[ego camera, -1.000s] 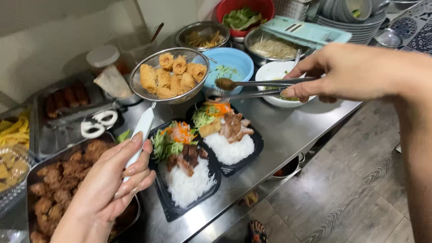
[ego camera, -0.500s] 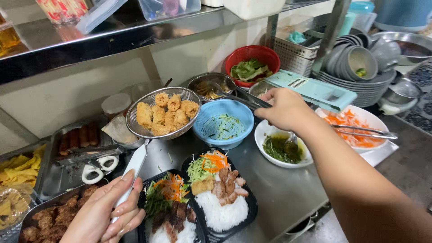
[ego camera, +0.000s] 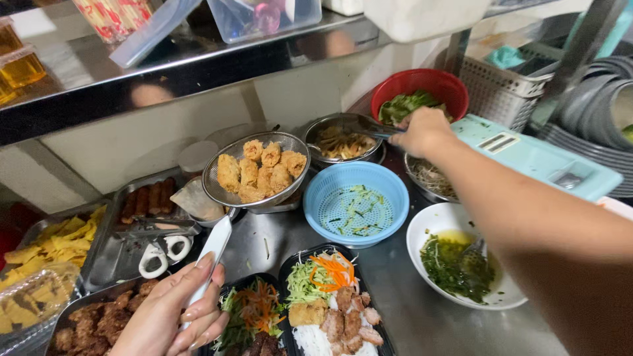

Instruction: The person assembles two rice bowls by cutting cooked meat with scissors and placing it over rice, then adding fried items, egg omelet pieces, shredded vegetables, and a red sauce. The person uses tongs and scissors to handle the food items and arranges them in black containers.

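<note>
Gripping the white handle of a wire-mesh strainer [ego camera: 257,173], the left hand [ego camera: 173,316] sits at the near left edge, fingers curled around the handle. The strainer, piled with golden fried pieces, hangs above the steel counter [ego camera: 409,310], just left of an almost empty blue colander [ego camera: 357,203]. The right hand [ego camera: 422,130] reaches to the far right with its fingers closed around metal tongs [ego camera: 369,125], whose tips lie over a steel bowl [ego camera: 344,140] of brownish strips. Just behind that hand stands a red bowl [ego camera: 420,92] holding green leaves. Near the person lie two black meal trays: the right tray [ego camera: 333,303] carries white noodles, grilled meat, shredded carrot and greens, while the left tray [ego camera: 247,320] is partly hidden by the left hand. To the right, under the forearm, a white bowl [ego camera: 461,264] holds oily chopped greens. At the left, steel trays [ego camera: 138,231] hold sausages and yellow slices.
</note>
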